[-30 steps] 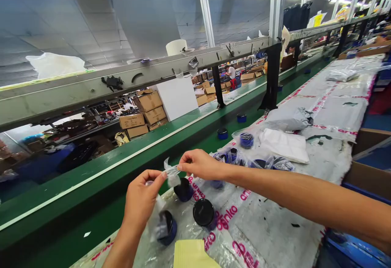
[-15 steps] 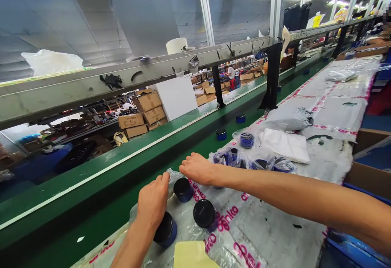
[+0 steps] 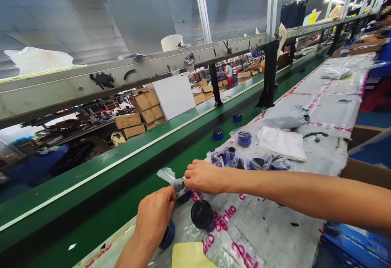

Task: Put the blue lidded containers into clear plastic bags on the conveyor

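My left hand (image 3: 152, 219) and right hand (image 3: 204, 177) closed on clear film (image 3: 165, 174) | film around blue jar (image 3: 182, 191) | lower centre, over pink-printed plastic sheet (image 3: 259, 227)

A green conveyor (image 3: 122, 166) was seen running from seven o'clock toward one o'clock, and a grey plastic mailer (image 3: 285, 117) and a folded white sheet (image 3: 282, 143) were seen lying on printed plastic sheeting (image 3: 332, 109) at two o'clock. Stacked cardboard cartons (image 3: 145, 111) and a white board (image 3: 172, 97) were seen beyond a metal rail (image 3: 122, 68) at eleven o'clock, with a person in a white shirt (image 3: 228, 74) farther off at twelve o'clock. A yellow pad (image 3: 191, 255) was seen at six o'clock.
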Tool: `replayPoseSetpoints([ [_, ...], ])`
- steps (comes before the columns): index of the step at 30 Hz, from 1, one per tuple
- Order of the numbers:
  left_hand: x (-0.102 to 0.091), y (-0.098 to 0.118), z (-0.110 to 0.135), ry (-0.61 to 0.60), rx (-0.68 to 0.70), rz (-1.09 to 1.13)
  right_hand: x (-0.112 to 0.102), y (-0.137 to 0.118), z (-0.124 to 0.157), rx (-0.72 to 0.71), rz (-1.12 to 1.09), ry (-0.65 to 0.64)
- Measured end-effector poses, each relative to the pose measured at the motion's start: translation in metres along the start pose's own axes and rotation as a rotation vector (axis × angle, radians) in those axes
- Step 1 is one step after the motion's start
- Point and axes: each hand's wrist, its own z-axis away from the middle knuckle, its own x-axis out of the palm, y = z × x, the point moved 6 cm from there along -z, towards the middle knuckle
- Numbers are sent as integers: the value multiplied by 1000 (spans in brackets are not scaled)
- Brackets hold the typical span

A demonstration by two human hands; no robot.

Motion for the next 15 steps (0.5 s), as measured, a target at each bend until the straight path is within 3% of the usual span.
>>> replayPoseSetpoints([
  [9, 1, 11, -5, -79, 27, -42, 15, -14, -5, -76, 32, -78],
  [15, 3, -8, -16, -35, -97, 148, 14, -7, -10, 14, 7, -125],
])
